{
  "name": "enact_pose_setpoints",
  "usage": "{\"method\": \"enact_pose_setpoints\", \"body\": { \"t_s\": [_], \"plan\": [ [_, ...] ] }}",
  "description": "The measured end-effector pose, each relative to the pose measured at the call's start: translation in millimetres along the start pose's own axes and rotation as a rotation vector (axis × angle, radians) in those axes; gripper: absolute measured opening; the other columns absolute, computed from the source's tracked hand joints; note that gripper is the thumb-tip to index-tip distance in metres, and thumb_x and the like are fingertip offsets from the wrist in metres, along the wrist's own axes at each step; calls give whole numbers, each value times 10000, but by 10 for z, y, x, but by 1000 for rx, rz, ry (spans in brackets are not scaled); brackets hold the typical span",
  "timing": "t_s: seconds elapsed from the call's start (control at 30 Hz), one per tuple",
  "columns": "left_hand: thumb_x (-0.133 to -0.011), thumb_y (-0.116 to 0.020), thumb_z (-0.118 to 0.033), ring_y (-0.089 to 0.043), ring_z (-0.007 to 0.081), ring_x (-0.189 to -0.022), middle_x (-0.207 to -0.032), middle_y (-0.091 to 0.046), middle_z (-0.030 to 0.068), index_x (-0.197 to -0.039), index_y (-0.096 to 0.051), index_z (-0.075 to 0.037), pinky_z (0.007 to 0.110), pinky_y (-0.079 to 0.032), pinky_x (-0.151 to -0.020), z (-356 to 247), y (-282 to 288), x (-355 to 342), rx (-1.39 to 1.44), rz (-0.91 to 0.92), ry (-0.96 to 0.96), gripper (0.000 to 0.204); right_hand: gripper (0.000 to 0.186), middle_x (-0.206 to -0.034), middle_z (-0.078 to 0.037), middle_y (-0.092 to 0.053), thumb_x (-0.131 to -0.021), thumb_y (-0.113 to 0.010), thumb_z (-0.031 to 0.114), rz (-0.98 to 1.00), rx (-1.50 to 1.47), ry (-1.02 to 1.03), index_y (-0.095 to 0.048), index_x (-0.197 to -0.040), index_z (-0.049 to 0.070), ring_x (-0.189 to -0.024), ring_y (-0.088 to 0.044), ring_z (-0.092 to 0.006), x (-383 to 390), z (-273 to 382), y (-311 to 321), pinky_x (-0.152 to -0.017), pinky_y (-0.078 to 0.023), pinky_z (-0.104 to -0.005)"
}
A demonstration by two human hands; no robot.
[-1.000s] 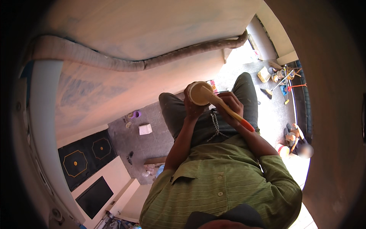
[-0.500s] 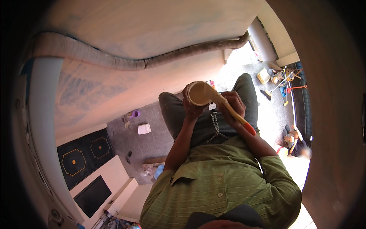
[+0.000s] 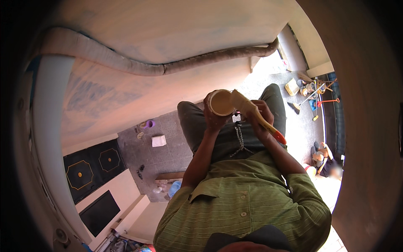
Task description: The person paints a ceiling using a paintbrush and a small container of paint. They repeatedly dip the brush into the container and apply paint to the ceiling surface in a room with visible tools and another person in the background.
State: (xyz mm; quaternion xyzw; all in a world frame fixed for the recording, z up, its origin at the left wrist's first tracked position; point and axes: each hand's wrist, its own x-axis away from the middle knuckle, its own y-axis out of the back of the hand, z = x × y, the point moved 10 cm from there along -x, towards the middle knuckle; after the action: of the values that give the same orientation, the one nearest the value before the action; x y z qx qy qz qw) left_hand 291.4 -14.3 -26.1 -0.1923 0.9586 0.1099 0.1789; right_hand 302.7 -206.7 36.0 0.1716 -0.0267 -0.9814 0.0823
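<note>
The left hand (image 3: 213,118) curls around a round tub (image 3: 222,103) with pale stuff inside, gripping it from seven to nine o'clock, above the lap. The right hand (image 3: 262,119) is closed on a wide brush (image 3: 243,103), whose bristles sit at the tub's three o'clock; I cannot tell whether they touch the rim. Its handle slants toward between four and five o'clock, ending in orange-red. Seen from the tub, a white box (image 3: 158,141) lies on the floor at eight o'clock, and a broom (image 3: 294,108) at three.
</note>
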Motion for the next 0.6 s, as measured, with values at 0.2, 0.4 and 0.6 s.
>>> {"method": "enact_pose_setpoints", "body": {
  "t_s": [0.2, 0.4, 0.6],
  "plan": [
    [-573, -945, -168, -612, 294, -1109, -1217, -598, 150, -1328, -411, -18, 412, -503, -979, -5, 10, -10, -17, 5, 30, 936, 139, -956, -151, -669, -860, -705, 60, -17, 182, 123, -635, -966, 3, -811, -688, -228, -39, 272, -47, -673, -553, -332],
    [-586, -940, -147, -611, 283, -1120, -1220, -592, 155, -1329, -406, -23, 409, -510, -974, -2, 45, -4, -23, -19, 29, 924, 150, -938, -143, -672, -867, -706, 66, -53, 139, 116, -632, -982, 5, -748, -686, -206, -120, 268, -76, -656, -554, -319],
    [-604, -934, -154, -607, 296, -1121, -1228, -581, 164, -1329, -407, -20, 409, -509, -972, 40, 120, 29, -46, -63, 56, 906, 203, -872, -106, -688, -936, -649, 61, -37, 77, 80, -559, -1096, -25, -749, -719, -165, -618, 295, -447, -655, -568, -275]
  ]
}}
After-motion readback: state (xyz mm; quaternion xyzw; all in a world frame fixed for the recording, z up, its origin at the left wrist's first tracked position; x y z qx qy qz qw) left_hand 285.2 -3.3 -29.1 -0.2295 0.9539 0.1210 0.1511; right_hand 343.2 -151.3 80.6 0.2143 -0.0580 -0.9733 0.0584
